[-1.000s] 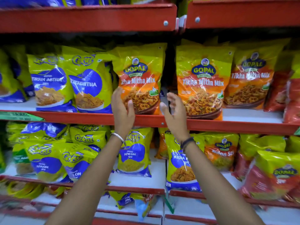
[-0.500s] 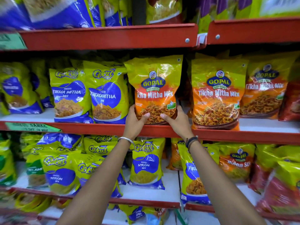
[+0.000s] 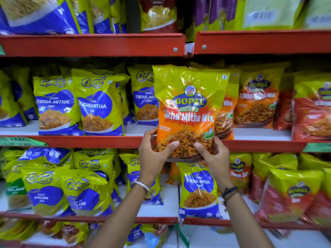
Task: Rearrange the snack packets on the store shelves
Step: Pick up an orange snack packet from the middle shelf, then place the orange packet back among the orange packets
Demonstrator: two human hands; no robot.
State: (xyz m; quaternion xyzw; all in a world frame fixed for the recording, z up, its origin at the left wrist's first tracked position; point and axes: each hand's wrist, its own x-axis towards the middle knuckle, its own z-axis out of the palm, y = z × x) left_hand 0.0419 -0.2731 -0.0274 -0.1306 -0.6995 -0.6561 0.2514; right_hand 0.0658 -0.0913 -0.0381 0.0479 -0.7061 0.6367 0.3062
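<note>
**Obscured and Cut-Off Items**

The held Gopal packet (image 3: 188,111) hides most of the orange packet (image 3: 226,111) directly behind it. Packets above the top red shelf rail (image 3: 93,44) are cropped by the frame. Below the packet, bottom-shelf stock (image 3: 71,233) is blurred and unreadable.

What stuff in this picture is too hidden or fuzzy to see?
All in the head view:
- Orange packet behind the held packet: mostly covered by it.
- Held packet's bottom edge: covered by the left hand and right hand.
- Top-shelf bags: cut off by the picture's top edge.
- Green price label: print too blurred to read.
</note>
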